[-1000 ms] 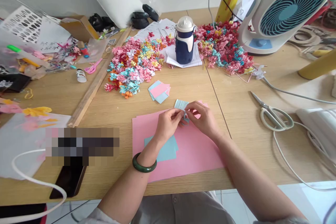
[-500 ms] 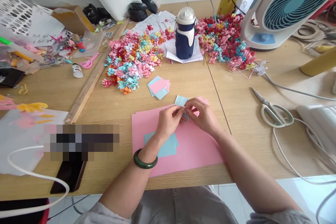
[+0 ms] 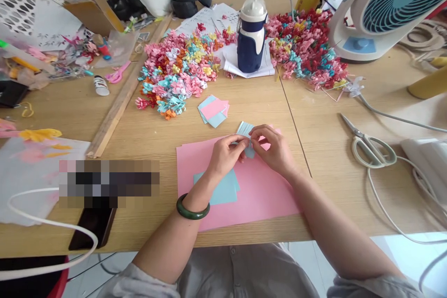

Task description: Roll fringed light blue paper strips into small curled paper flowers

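My left hand (image 3: 226,153) and my right hand (image 3: 273,150) meet over a large pink paper sheet (image 3: 258,195), both pinching a small light-blue paper piece (image 3: 245,130) cut into strips. A green bangle (image 3: 192,209) circles my left wrist. A light-blue paper rectangle (image 3: 223,188) lies on the pink sheet under my left forearm. A small stack of pink and blue paper squares (image 3: 213,111) sits just beyond my hands.
Two heaps of curled paper flowers (image 3: 178,74) (image 3: 303,49) flank a navy bottle (image 3: 250,42). Scissors (image 3: 368,146) and cables lie at right, a fan (image 3: 391,9) behind them. A wooden strip (image 3: 118,107), a phone (image 3: 92,228) and craft clutter fill the left.
The view shifted slightly; my hands stayed together on the blue strip piece, working it a little with the fingers. Nothing else moved.
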`<move>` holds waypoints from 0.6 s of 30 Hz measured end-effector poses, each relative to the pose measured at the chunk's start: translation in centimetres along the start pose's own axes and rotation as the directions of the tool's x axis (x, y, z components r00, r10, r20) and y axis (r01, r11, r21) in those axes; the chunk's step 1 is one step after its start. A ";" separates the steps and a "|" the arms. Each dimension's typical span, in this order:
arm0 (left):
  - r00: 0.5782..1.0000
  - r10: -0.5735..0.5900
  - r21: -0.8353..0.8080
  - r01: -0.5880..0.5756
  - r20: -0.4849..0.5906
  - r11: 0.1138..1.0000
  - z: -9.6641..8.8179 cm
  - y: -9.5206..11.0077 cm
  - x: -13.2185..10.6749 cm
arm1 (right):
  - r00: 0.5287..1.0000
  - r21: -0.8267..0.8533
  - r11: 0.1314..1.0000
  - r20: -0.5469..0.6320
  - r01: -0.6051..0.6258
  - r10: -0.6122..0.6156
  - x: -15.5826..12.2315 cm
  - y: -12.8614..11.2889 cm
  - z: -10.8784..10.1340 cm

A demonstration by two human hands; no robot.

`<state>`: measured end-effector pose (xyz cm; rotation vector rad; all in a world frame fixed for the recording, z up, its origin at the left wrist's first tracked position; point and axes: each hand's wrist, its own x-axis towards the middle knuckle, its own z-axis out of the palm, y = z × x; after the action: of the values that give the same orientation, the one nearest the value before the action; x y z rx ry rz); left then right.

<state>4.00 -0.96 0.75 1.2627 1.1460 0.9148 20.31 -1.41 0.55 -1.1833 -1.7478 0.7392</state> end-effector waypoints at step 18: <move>0.993 -0.121 -0.235 0.116 -0.006 0.965 0.0 0.1 0.3 | 0.990 0.015 0.990 0.019 0.140 -0.140 0.0 0.3 -0.2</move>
<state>4.07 -0.66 0.80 0.9854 1.0828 0.9443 20.57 -1.32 0.42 -1.0353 -1.8192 0.6806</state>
